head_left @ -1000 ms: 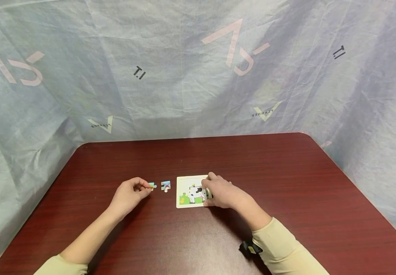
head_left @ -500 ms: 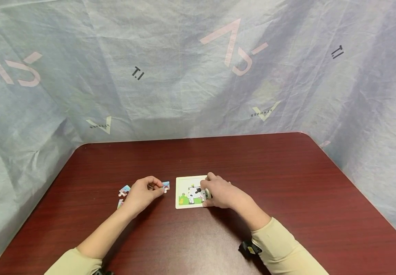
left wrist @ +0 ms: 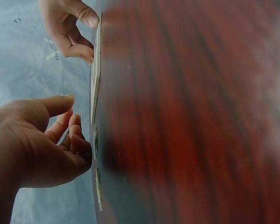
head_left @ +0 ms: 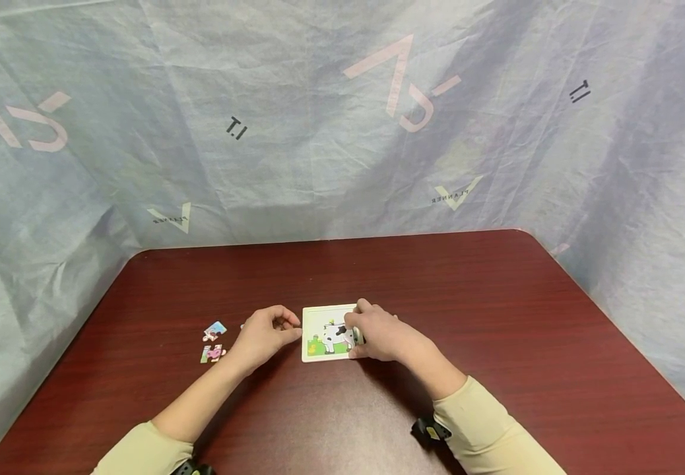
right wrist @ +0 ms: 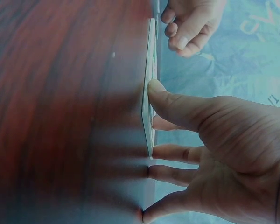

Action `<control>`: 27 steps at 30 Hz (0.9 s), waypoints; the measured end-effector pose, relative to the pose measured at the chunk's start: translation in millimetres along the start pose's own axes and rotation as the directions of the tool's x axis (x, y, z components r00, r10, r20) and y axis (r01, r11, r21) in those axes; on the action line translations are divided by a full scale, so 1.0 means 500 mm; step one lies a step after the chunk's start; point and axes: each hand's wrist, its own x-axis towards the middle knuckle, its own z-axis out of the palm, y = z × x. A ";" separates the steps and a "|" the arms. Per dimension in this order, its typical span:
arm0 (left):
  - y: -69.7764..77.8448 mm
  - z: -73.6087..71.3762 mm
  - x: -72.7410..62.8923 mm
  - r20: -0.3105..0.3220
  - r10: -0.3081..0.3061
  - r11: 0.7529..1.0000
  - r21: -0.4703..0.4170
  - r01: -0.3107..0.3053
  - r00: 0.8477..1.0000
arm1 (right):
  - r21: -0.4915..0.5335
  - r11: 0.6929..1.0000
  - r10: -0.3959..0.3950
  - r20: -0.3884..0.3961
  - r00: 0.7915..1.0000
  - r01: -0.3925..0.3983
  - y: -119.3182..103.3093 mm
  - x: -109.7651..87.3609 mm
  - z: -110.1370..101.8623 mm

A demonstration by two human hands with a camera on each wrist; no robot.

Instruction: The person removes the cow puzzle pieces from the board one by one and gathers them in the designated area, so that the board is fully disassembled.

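A square puzzle board (head_left: 325,346) with a cow picture lies on the dark red table. My right hand (head_left: 381,335) holds its right end, thumb at the near edge and the other fingers reaching over and beyond it. In the right wrist view some fingertips (right wrist: 151,171) rest on the tabletop beside the board. My left hand (head_left: 266,336) hovers just left of the board, fingers loosely curled and fingertips close to its edge. Thumb and fingers stand apart in the left wrist view, nothing between them. Two thin puzzle pieces show edge-on there, one a jigsaw piece (left wrist: 99,189) below the hand.
Left of my left wrist lie a blue jigsaw piece (head_left: 215,330) and a pink-and-green one (head_left: 213,354). A sliver of another blue piece peeks out behind the left hand. A pale printed cloth (head_left: 319,132) hangs behind the table (head_left: 467,284).
My left hand has slid right along the row of pieces to the board's left edge, uncovering pieces at the left and hiding the one beside the board. The right hand stays on the board.
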 end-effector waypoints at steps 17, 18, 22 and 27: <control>0.023 0.046 0.020 0.042 0.037 0.999 0.038 -0.039 0.998 | -0.004 1.000 0.002 0.000 1.000 -0.002 0.001 0.003 0.004; 0.024 0.048 0.022 0.045 0.040 0.998 0.040 -0.042 0.998 | -0.007 1.000 0.002 0.001 1.000 -0.002 0.001 0.004 0.004; 0.031 0.057 0.027 0.053 0.041 0.998 0.042 -0.043 0.998 | -0.007 1.000 -0.001 0.001 1.000 0.001 0.000 0.003 0.003; 0.036 0.067 0.032 0.059 0.044 0.998 0.046 -0.047 0.997 | -0.010 1.000 0.006 0.007 1.000 -0.006 -0.001 0.002 0.000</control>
